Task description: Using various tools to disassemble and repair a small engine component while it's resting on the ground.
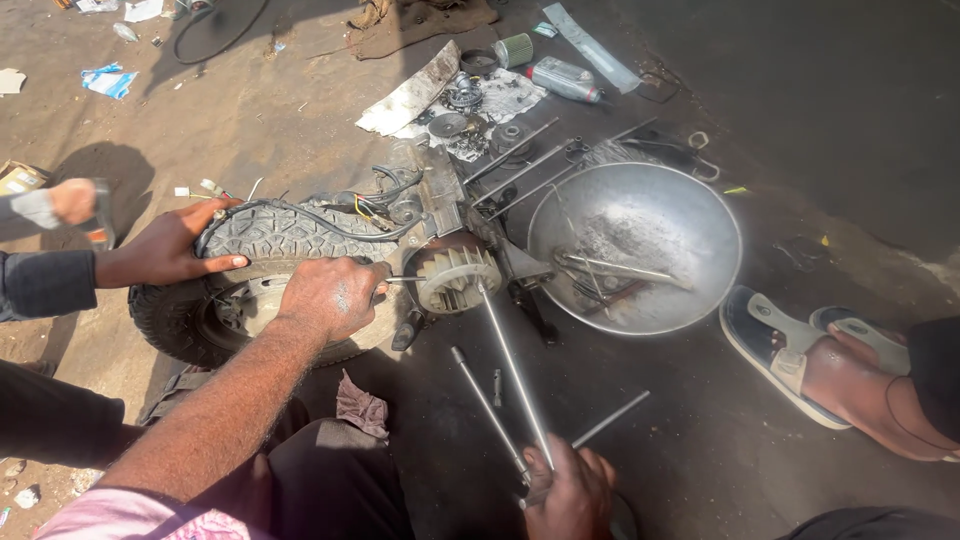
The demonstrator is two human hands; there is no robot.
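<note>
A small scooter engine lies on the ground with its black tyre and a white cooling fan. My left hand rests on the tyre, closed around a thin metal tool whose tip meets the fan's left side. My right hand, near the bottom edge, grips the handle end of a long steel rod wrench that runs up to the fan. Another person's hand in a dark sleeve presses on the tyre's left side.
A large metal basin with a few tools stands right of the engine. Long studs, gears and a grey bottle lie behind it. Loose rods, a rag and a sandalled foot are close by.
</note>
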